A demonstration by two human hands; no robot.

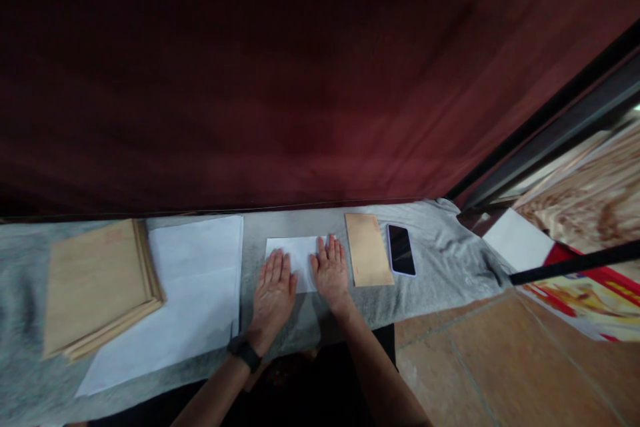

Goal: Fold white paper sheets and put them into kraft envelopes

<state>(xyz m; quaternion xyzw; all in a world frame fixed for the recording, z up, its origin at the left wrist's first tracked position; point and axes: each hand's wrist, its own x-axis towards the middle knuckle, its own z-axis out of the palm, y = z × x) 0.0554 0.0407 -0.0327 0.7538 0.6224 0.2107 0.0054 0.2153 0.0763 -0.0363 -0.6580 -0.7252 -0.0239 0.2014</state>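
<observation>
A small white sheet of paper (303, 255), which looks folded, lies on the grey cloth in front of me. My left hand (274, 285) rests flat on its left end, fingers stretched out. On its right end my right hand (331, 273) lies flat too, fingers slightly spread. Just right of that hand is a single brown envelope (370, 250), apart from it. Parts of the white paper are hidden under both hands.
Further right lies a phone (401, 250) with a dark screen. At left, a stack of brown envelopes (100, 287) partly covers large white sheets (200, 280). The grey cloth (440, 253) runs along a dark red panel (320, 113). Tiled floor (475, 353) shows at lower right.
</observation>
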